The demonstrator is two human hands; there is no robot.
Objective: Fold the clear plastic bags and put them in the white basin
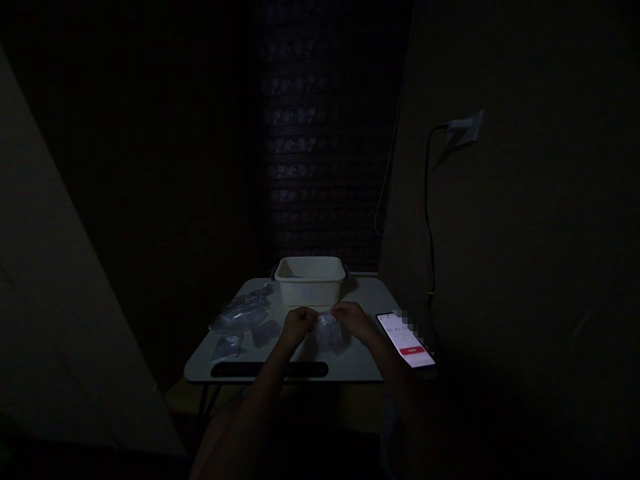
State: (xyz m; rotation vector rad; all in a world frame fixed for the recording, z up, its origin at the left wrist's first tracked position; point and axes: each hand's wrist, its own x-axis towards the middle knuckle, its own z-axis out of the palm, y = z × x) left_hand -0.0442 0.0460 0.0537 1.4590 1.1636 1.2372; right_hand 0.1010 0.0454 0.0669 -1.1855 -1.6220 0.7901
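Between my hands is a clear plastic bag (329, 332), hanging or lying just above the white table (357, 367). My left hand (299, 323) pinches its upper left corner, and my right hand (353, 316) pinches the upper right one. Dim light hides whether anything is inside the bag. To the left of my left hand lie more clear plastic bags (243, 312) in a loose heap, with a flat one (267, 333) closest to the hand and another (227, 347) nearer the table's front.
A white plastic tub (310, 292) stands at the table's back, behind my hands. On the right rests a lit phone (407, 341). A dark slot (270, 369) runs along the front edge. A black cable (428, 200) hangs from the wall outlet (465, 130).
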